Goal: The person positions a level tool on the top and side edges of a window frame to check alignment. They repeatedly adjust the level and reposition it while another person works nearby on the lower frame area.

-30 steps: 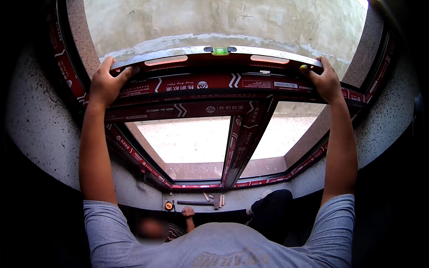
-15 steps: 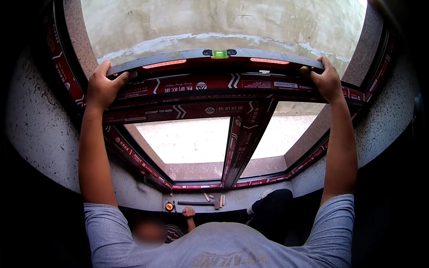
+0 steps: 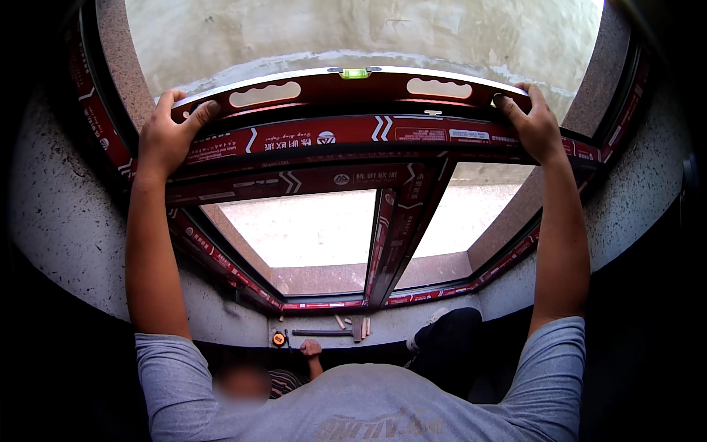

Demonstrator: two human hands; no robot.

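Both my hands hold a long red spirit level (image 3: 353, 90) along the horizontal crossbar (image 3: 294, 140) of a window frame wrapped in red film. My left hand (image 3: 163, 140) is closed round its left end, thumb on the near face. At the other end my right hand (image 3: 537, 127) grips it the same way. A green vial (image 3: 355, 73) sits mid-way along the top edge. Two long hand slots show in the level's broad face. Whether its lower edge touches the crossbar, I cannot tell.
Below the frame, a hammer (image 3: 324, 333), an orange-and-black tape measure (image 3: 278, 339) and small wooden pieces (image 3: 366, 325) lie on the ledge. Another person's hand (image 3: 311, 348) is near the hammer. A dark-trousered leg (image 3: 451, 335) is at the right. Speckled walls (image 3: 66, 214) flank the opening.
The level has been turned in my hands: its broad face with the open slots now shows more, and its top edge looks thinner. Both hands have kept their grip.
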